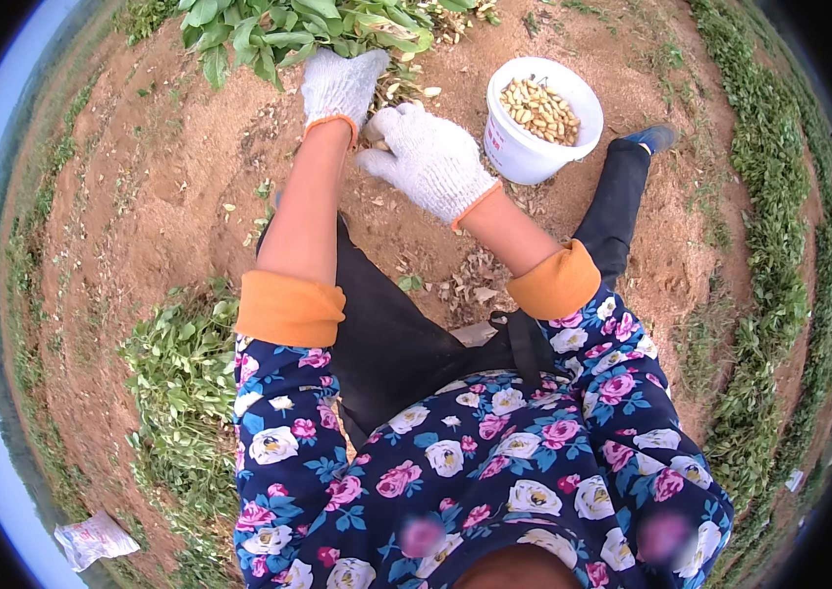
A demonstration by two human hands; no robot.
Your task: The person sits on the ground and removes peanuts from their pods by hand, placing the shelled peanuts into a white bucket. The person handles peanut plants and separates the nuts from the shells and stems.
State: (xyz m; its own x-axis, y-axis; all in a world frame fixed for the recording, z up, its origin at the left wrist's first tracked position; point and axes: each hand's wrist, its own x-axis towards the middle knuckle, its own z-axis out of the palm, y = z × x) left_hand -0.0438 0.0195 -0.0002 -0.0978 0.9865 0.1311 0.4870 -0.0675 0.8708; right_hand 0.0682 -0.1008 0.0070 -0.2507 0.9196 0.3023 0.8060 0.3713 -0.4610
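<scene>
Leafy peanut plants (pixel 290 33) lie at the top of the view, their roots and pale pods to the right. My left hand (pixel 342 85), in a white knitted glove with an orange cuff, is closed around the stems under the leaves. Just below and right of it is my right hand (pixel 427 154), gloved alike, with its fingers curled at what look like peanut pods (pixel 379 140) by the roots. A white plastic bucket (pixel 530 158) stands on the soil right of my right hand, partly filled with unshelled peanuts (pixel 541 110).
Pulled green plants (pixel 184 375) are heaped at my left side. Rows of green plants (pixel 769 221) run along the right. My shoe (pixel 651 138) rests beyond the bucket. A white sack (pixel 95 541) lies far off at lower left. Dry leaves (pixel 478 283) litter the soil between my legs.
</scene>
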